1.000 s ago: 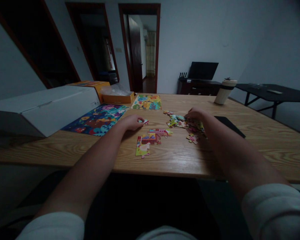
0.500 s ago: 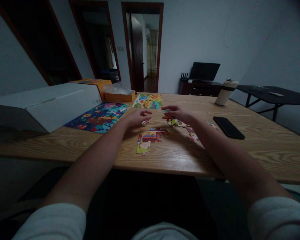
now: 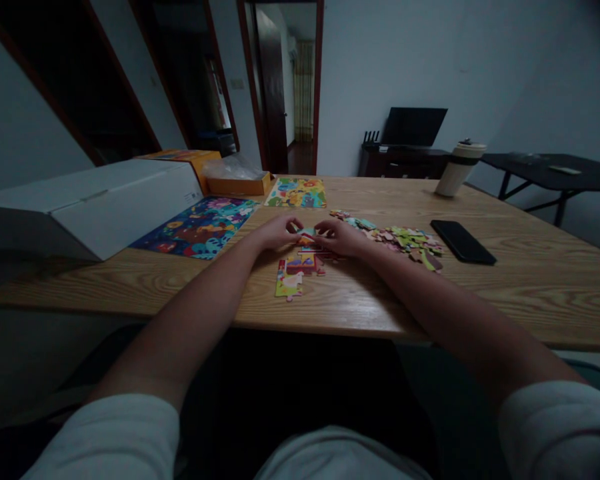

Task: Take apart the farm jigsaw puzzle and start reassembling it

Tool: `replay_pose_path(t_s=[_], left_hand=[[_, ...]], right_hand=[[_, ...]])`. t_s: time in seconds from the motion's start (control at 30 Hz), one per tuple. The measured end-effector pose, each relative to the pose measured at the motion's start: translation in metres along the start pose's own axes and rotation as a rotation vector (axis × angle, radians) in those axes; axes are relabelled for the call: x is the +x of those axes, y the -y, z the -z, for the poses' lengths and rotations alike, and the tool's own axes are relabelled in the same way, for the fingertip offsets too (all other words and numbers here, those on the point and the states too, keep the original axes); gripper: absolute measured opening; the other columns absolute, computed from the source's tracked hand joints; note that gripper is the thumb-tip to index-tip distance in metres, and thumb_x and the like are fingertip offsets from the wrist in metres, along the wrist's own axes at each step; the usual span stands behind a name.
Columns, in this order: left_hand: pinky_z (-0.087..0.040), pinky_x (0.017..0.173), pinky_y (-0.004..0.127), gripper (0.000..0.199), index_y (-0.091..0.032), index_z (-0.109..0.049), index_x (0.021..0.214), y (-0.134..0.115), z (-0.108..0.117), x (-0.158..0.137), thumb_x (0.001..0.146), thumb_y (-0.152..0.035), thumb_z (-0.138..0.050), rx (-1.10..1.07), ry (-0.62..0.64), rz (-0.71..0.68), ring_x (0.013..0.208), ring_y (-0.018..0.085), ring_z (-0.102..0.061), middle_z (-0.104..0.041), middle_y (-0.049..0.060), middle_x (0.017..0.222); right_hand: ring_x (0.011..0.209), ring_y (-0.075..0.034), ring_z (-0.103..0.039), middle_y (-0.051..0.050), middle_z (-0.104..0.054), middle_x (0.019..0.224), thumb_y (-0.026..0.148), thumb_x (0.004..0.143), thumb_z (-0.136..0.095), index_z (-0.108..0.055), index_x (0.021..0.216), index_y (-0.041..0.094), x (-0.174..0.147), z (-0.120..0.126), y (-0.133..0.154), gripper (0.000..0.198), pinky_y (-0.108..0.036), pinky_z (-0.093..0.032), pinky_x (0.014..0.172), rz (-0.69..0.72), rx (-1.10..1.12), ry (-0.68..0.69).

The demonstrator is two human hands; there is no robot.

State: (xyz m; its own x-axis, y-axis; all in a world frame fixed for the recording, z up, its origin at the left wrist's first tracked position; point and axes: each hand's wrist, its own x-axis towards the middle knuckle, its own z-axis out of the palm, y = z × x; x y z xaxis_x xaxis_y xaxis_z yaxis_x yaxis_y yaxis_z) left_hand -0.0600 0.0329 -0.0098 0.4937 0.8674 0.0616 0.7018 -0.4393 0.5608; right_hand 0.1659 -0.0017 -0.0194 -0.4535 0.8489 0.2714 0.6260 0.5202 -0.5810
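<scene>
My left hand [image 3: 279, 233] and my right hand [image 3: 343, 238] are close together over the table. Between them are joined jigsaw puzzle pieces [image 3: 307, 238], with a red edge and some orange. My left fingers are closed on the left side of these pieces. From the right, my right thumb and fingers pinch them, hiding part of that side. Just nearer to me lies a partly joined puzzle section [image 3: 301, 264] with purple, yellow and red on it. A green corner piece [image 3: 289, 285] with a white shape hangs off its lower left.
A heap of loose puzzle pieces [image 3: 405, 241] lies right of my hands, beside a black phone [image 3: 463, 241]. A cup [image 3: 457, 170] stands farther back. Leftward are a dark blue picture sheet [image 3: 200, 227], a white box [image 3: 125, 203] and an orange tray [image 3: 237, 185]. A yellow picture sheet [image 3: 296, 193] lies beyond.
My right hand has moved left and nearer to me, bringing its puzzle piece toward my left hand. The heap of loose pieces has come into clearer view. My head view has shifted slightly.
</scene>
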Motion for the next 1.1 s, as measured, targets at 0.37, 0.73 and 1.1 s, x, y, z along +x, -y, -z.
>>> replay_pose_path(t_s=[0.37,0.73,1.1], left_hand=[[-0.045,0.070,0.025,0.032,-0.016,-0.070,0.106,-0.011,-0.008,-0.002,0.086,-0.037,-0.055,0.186,0.048,-0.092,0.079,0.017,-0.064,-0.073,0.006,0.096],[-0.042,0.067,0.025,0.037,-0.019,-0.074,0.109,-0.016,-0.007,-0.004,0.088,-0.041,-0.053,0.224,0.093,-0.085,0.076,0.018,-0.062,-0.074,0.006,0.094],[-0.039,0.065,0.026,0.045,-0.022,-0.073,0.115,-0.025,-0.010,-0.003,0.085,-0.053,-0.058,0.208,0.124,-0.071,0.071,0.018,-0.059,-0.073,0.005,0.087]], right_hand=[[0.062,-0.015,-0.061,-0.006,-0.073,0.080,0.039,0.090,-0.054,-0.075,0.100,0.019,-0.002,0.002,-0.009,0.031,-0.024,-0.039,0.056,-0.035,-0.213,0.065],[0.065,-0.016,-0.060,-0.007,-0.074,0.086,0.051,0.087,-0.057,-0.074,0.106,0.020,-0.003,0.000,0.003,0.040,-0.025,-0.038,0.057,-0.096,-0.309,0.051],[0.083,-0.018,-0.063,-0.010,-0.069,0.102,0.041,0.096,-0.043,-0.062,0.128,0.016,0.004,0.076,-0.003,0.044,-0.027,-0.046,0.068,-0.112,-0.098,-0.474]])
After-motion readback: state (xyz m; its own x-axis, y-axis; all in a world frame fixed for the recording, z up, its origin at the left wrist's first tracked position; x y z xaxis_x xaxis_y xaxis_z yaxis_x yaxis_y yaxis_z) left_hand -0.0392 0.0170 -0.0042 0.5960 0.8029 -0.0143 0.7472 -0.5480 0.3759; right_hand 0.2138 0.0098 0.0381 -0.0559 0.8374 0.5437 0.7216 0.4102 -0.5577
